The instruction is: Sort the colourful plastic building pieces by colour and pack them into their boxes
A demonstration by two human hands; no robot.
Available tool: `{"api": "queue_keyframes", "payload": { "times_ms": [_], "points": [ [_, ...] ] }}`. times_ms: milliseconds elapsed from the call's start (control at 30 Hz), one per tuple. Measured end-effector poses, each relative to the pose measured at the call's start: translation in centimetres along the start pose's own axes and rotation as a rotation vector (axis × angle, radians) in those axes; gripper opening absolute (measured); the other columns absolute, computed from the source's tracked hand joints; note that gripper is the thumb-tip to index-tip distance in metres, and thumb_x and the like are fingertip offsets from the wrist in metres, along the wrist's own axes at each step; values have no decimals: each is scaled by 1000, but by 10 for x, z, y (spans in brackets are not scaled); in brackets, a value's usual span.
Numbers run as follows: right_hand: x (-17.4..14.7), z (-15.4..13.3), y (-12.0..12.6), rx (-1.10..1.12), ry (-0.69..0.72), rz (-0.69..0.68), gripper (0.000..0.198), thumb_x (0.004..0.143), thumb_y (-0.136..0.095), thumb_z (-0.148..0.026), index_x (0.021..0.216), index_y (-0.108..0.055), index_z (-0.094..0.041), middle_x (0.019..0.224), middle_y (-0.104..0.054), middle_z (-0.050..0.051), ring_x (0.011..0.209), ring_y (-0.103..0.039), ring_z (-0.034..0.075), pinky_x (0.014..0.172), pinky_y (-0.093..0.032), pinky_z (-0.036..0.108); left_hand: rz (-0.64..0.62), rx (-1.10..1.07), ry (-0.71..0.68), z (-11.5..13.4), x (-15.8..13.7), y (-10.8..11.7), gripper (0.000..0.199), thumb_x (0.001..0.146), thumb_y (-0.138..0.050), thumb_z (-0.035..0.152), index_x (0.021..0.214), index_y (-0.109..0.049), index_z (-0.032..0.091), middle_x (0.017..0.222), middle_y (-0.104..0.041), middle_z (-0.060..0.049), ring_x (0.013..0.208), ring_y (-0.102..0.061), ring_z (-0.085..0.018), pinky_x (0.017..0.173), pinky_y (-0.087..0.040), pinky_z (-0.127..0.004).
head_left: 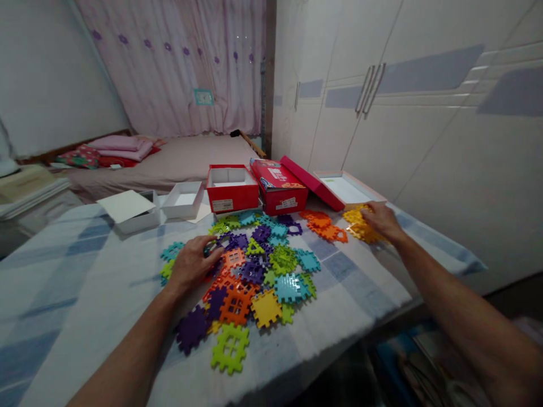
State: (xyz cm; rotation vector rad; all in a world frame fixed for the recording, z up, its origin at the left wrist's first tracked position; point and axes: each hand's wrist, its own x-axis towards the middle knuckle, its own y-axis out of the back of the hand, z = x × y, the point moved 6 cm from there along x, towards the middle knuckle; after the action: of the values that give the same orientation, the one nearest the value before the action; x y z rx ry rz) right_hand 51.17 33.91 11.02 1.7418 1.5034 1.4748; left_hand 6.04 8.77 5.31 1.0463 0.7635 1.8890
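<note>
**Too tiny to read**

Can't make out the lettering (278, 174) on the lidded red box (275, 202) or the white stickers (223, 204), far side. Near centre, got a mixed heap of plastic tiles (253, 270), with left hand (193, 263) half open at its left edge; can't tell if gripping. Far right, see right hand (379, 219) curled onto yellow tiles (357, 228); can't confirm a hold either.

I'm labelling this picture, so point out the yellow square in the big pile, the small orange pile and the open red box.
Yellow square (266, 308): head view, middle of its face.
Small orange pile (326, 229): head view, on a piece near its middle.
Open red box (240, 198): head view, on its front wall.
</note>
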Motion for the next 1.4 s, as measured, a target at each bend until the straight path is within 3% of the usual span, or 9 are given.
{"api": "queue_keyframes", "payload": {
  "times_ms": [133, 233, 333, 433, 533, 733, 1033, 1133, 1400],
  "points": [
    [7, 21, 8, -152, -118, -11, 30, 81, -55, -24, 104, -69, -11, 106, -63, 25, 99, -60, 35, 78, -41, 46, -8, 16, 3, 6, -2, 4, 43, 80, -54, 46, 111, -66, 18, 99, -70, -10, 93, -63, -25, 87, -46, -37],
    [0, 2, 15, -269, -57, 100, 32, 82, -54, -25, 110, -67, -14, 118, -58, 25, 113, -53, 37, 86, -42, 51, 8, 23, 45, 7, -2, 7, 37, 81, -53, 38, 110, -67, 19, 78, -68, -4, 77, -62, -21, 77, -46, -33],
    [-16, -49, 6, -133, 177, 52, 30, 86, -47, -25, 105, -68, -14, 111, -63, 21, 104, -59, 31, 88, -46, 46, 31, 10, 121, 4, -1, 13, 37, 81, -51, 34, 111, -66, 19, 72, -66, -2, 69, -61, -18, 71, -45, -30],
    [-42, -119, -13, 187, 363, -160, 30, 86, -49, -33, 103, -68, -17, 105, -68, 12, 88, -64, 22, 83, -51, 38, 99, -12, 219, -3, -1, 22, 38, 82, -48, 33, 112, -66, 17, 72, -68, -2, 69, -62, -18, 72, -45, -28],
    [-73, -197, -35, 350, 564, -368, 26, 87, -50, -33, 101, -67, -20, 103, -69, 6, 93, -64, 20, 85, -50, 34, 188, 28, 286, -10, -2, 32, 38, 84, -46, 33, 112, -67, 17, 80, -72, -5, 77, -65, -20, 75, -45, -29],
    [-128, -299, -78, 201, 887, -587, 27, 86, -60, -30, 109, -66, -17, 108, -66, 10, 106, -55, 22, 93, -41, 35, 115, 98, 213, -8, -3, 25, 31, 87, -46, 33, 101, -72, 21, 96, -75, -7, 86, -68, -23, 77, -47, -31],
    [-140, -325, -107, -65, 849, -566, 29, 80, -67, -39, 100, -67, -18, 107, -62, 12, 103, -52, 28, 84, -39, 37, 43, 248, -103, 22, -3, 8, 28, 88, -49, 25, 106, -70, 19, 90, -73, -9, 89, -66, -23, 84, -46, -33],
    [-144, -328, -107, -57, 850, -579, 18, 81, -65, -33, 91, -67, -19, 103, -62, 9, 100, -52, 25, 84, -38, 36, 13, 304, -119, 25, -3, 5, 31, 89, -48, 24, 113, -67, 20, 87, -71, -9, 85, -65, -22, 80, -47, -31],
    [-140, -330, -113, -39, 832, -584, 28, 81, -64, -39, 100, -64, -18, 108, -58, 10, 99, -53, 24, 80, -39, 32, 9, 264, -109, 22, -2, 2, 32, 90, -46, 26, 113, -68, 20, 83, -69, -10, 80, -65, -23, 74, -48, -32]
  ]
}}
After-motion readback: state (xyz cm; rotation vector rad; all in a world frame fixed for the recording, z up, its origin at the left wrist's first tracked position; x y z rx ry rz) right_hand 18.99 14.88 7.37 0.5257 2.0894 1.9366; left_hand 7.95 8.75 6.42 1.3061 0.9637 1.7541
